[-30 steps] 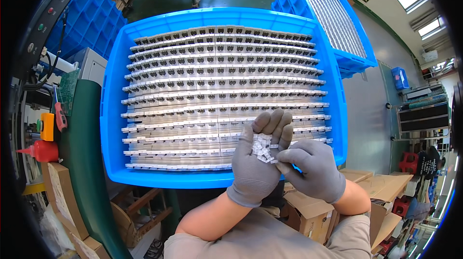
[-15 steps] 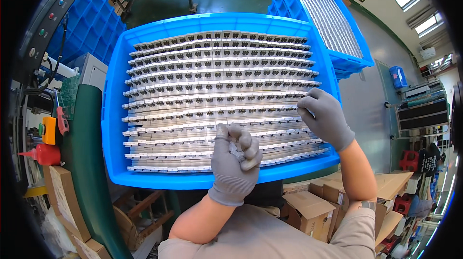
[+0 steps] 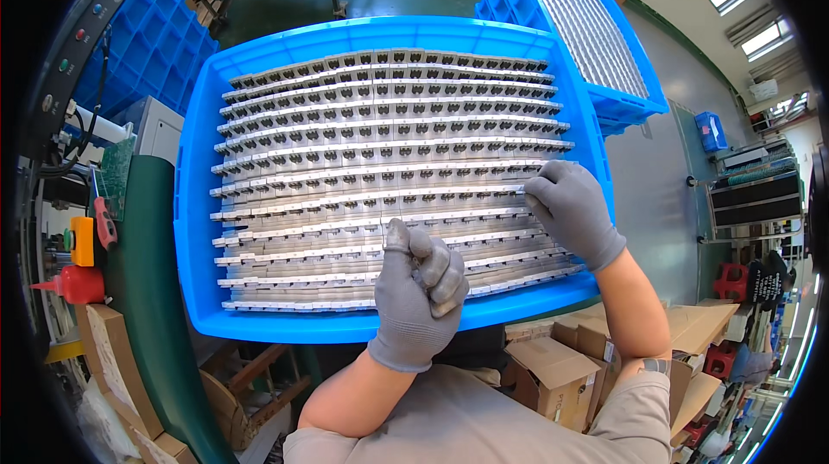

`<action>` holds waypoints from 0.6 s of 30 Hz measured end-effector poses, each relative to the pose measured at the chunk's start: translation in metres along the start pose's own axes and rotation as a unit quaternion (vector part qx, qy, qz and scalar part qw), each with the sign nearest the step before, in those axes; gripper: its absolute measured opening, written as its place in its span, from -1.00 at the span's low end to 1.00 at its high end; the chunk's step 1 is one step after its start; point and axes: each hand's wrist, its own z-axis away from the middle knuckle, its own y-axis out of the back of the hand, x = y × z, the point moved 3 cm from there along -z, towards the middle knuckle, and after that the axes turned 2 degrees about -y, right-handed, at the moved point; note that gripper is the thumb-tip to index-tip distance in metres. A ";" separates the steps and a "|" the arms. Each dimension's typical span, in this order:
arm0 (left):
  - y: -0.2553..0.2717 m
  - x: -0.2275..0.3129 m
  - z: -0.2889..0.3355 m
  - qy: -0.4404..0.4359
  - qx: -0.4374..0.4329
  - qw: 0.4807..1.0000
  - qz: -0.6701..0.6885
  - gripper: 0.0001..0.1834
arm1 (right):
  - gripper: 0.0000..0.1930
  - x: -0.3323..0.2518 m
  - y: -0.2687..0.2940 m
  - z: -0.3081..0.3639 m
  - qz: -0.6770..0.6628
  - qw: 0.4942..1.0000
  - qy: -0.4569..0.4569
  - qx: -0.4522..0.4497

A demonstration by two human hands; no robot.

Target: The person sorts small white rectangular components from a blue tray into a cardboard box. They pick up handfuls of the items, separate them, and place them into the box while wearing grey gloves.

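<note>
A large blue plastic crate (image 3: 281, 326) holds several close rows of white-edged modules (image 3: 345, 156); black connector-like parts show along the farther rows. My left hand (image 3: 420, 296), in a grey glove, is over the near middle rows. Its fingers are curled in toward the palm and the thumb points up; whatever they may hold is hidden. At the right end of the middle rows is my right hand (image 3: 574, 215), gloved the same way. Its fingers are bent together against a row's end, and their tips are partly hidden, so anything pinched there cannot be made out.
A second blue crate (image 3: 643, 104) with similar rows stands at the far right. Left are stacked blue crates (image 3: 160, 28), a control panel (image 3: 73, 58), a red bottle (image 3: 79, 284) and a red-handled tool (image 3: 105, 222). Cardboard boxes (image 3: 553, 369) sit near my right arm.
My right hand has shifted slightly left along the row ends. My left fingers have curled further, covering small pale, clear bits that showed in them before. The view has shifted slightly.
</note>
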 end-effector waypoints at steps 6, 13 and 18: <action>0.002 0.001 -0.001 0.003 -0.005 1.000 0.004 -0.48 | -0.85 -0.007 0.007 0.002 -0.007 0.998 -0.027 0.054; 0.001 0.000 0.000 0.010 0.008 1.000 0.015 -0.48 | -0.75 -0.009 0.011 0.010 -0.028 0.999 -0.007 0.039; 0.007 0.000 0.000 0.026 -0.063 0.996 0.055 -0.53 | -0.70 -0.029 0.027 0.009 -0.063 0.995 0.016 0.075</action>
